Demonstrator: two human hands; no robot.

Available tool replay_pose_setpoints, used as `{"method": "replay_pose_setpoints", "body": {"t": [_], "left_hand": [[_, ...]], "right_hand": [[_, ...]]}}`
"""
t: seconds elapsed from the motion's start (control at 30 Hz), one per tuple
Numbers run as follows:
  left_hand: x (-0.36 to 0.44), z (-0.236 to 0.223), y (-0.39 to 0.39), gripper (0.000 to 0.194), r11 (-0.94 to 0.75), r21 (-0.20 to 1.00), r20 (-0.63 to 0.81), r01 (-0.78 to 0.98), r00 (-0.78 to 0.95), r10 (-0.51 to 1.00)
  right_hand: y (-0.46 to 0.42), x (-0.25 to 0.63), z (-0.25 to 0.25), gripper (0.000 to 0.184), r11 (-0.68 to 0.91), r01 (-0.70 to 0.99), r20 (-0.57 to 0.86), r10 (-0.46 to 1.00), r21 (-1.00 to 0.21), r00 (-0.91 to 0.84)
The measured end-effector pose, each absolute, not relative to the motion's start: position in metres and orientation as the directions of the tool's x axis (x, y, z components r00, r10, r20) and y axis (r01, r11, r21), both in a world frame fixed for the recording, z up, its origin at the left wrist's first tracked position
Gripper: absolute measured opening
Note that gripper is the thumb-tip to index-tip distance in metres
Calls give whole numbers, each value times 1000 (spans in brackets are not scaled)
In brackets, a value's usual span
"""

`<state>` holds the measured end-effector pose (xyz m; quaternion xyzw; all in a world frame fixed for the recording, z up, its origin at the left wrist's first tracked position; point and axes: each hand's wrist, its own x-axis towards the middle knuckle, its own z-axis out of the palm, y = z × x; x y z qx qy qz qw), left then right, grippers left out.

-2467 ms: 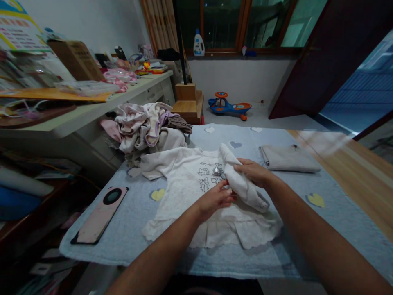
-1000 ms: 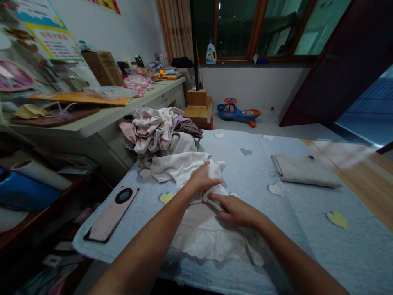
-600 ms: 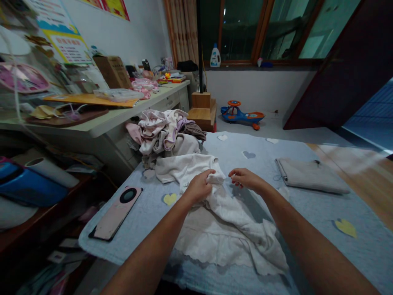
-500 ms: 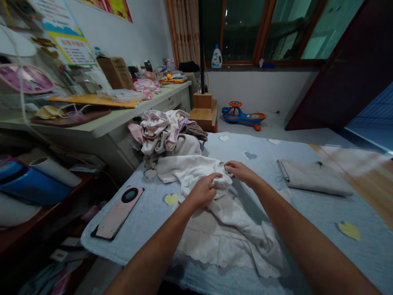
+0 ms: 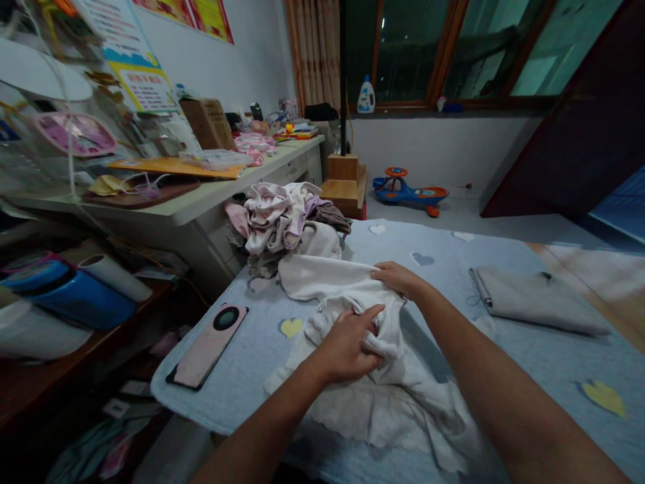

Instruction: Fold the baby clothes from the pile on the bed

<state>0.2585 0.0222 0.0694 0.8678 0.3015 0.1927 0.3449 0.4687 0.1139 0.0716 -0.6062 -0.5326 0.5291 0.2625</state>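
Observation:
A small white shirt [image 5: 347, 277] with a ruffled hem lies bunched on the pale blue quilted cover [image 5: 242, 396]. One of its sleeves stretches left toward the clothes heap. My left hand [image 5: 347, 346] grips the crumpled fabric in the middle, thumb and forefinger apart around a fold, other fingers partly tucked into the cloth. Up at the shirt's far right edge, my right hand [image 5: 400, 279] pinches the fabric, fingertips partly hidden. Most of the printed front is folded out of sight.
A heap of clothes [image 5: 287, 218] sits at the back left. To the left lies a pink phone [image 5: 209, 349]; on the right, a folded grey garment [image 5: 539, 300]. A cluttered desk [image 5: 201, 205] borders the left side, with a blue ride-on toy [image 5: 410, 193] on the floor beyond.
The shirt went from spread flat to bunched, its right side folded over leftward. My right hand let go briefly, then took the far edge. The view swung left.

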Motion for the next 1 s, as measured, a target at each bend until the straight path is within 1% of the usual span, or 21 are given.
{"method": "replay_pose_setpoints", "body": {"t": [0.03,0.1,0.17,0.23,0.37,0.4,0.43,0.53,0.6,0.67,0.73,0.77,0.83,0.87,0.93,1.0], "left_hand": [[258,67,19,92,-593,685,126,423,733,669],[259,61,15,98,-616,618,133,489,707,695],[258,57,13,94,-620,560,128,550,682,720],[256,55,12,90,-607,532,110,590,663,740],[248,58,12,84,-590,524,109,614,638,762],[246,60,13,81,-593,525,125,611,633,764],[243,62,13,76,-598,526,146,605,628,765],[235,71,14,58,-604,535,226,591,588,776],[229,78,14,47,-587,553,269,591,541,797],[224,83,14,36,-561,601,292,570,496,818],[219,86,16,23,-515,681,286,520,459,841],[217,87,17,19,-482,726,272,491,439,856],[214,85,21,17,-400,803,226,441,396,890],[212,84,24,18,-359,831,197,425,378,905],[209,81,29,18,-297,863,137,409,377,916],[205,78,33,20,-287,859,98,423,415,905]], "right_hand": [[107,477,72,14,-325,221,-352,931,-919,-94],[93,493,73,19,-334,-17,-334,943,-942,-7],[78,507,73,22,-295,-144,-311,945,-944,104],[63,517,70,26,-234,-204,-277,937,-950,214],[35,526,66,49,-86,-213,-165,909,-973,383],[30,527,66,50,-43,-210,-131,894,-977,429],[25,529,66,46,5,-200,-93,874,-980,478],[11,535,69,30,165,-113,63,791,-980,608],[3,539,71,27,241,-52,150,743,-969,653],[-5,540,71,30,243,-36,162,741,-969,651],[-12,539,67,41,182,-16,138,798,-983,586],[-15,539,64,49,139,22,129,839,-990,528],[-17,540,54,62,63,184,134,905,-981,403],[-16,542,48,65,36,300,147,923,-953,357],[-11,547,36,59,-12,540,191,928,-842,319],[-4,554,25,47,-66,713,255,908,-698,334]]}}
